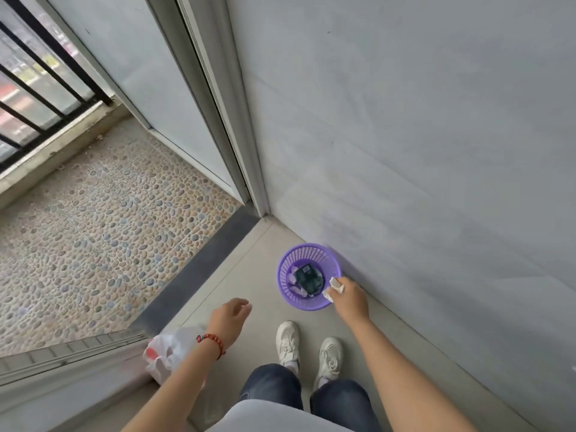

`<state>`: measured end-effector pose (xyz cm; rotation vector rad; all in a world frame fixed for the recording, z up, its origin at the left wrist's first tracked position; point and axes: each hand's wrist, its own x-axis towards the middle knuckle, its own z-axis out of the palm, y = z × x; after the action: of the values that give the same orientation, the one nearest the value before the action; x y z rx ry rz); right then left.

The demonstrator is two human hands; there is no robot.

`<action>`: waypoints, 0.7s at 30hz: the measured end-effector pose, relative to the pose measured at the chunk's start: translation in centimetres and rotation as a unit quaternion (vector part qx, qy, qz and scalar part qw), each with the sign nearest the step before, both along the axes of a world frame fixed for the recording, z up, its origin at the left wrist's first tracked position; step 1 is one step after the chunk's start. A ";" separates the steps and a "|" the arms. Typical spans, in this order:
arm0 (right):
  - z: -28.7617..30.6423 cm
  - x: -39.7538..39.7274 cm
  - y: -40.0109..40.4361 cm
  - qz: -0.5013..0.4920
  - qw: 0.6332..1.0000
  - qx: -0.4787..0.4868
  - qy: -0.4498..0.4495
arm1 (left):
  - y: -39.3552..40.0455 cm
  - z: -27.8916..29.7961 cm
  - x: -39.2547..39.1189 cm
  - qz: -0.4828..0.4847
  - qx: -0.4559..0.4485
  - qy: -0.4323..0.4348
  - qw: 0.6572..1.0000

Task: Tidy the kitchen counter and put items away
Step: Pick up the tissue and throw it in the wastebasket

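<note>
White crumpled tissue (333,287) sits pinched in the right hand (350,296) over the purple bin (307,299); left hand (230,316) hangs loosely spread.

Your right hand (350,296) pinches a crumpled white tissue (334,287) over the 4 o'clock rim of the purple mesh wastebasket (307,302), which stands upright on the floor, holding dark packaging and paper scraps.

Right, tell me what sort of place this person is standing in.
Probably a home's indoor corner beside a balcony doorway, not the kitchen counter itself. A sliding-door track separates smooth floor from pebble-patterned tiles and a black railing. The right hand holds white paper over a purple wastebasket.
</note>
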<state>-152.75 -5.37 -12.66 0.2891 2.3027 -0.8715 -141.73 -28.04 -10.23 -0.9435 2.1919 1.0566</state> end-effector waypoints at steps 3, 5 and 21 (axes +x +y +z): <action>-0.6 -1.4 -0.9 0.003 1.000 0.003 0.007 | -0.1 -0.7 0.8 0.007 0.008 -0.013 1.000; -0.6 -1.7 -1.1 0.006 1.000 0.007 0.007 | -0.1 -1.0 1.1 0.021 0.014 -0.012 1.000; 1.6 -1.8 4.6 0.094 0.995 0.009 -0.015 | 1.5 1.9 5.5 0.177 -0.009 0.019 0.984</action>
<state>-154.51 -0.78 -11.03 0.0897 2.2678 -0.7472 -136.26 -26.56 -8.33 -1.3671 2.1138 1.2209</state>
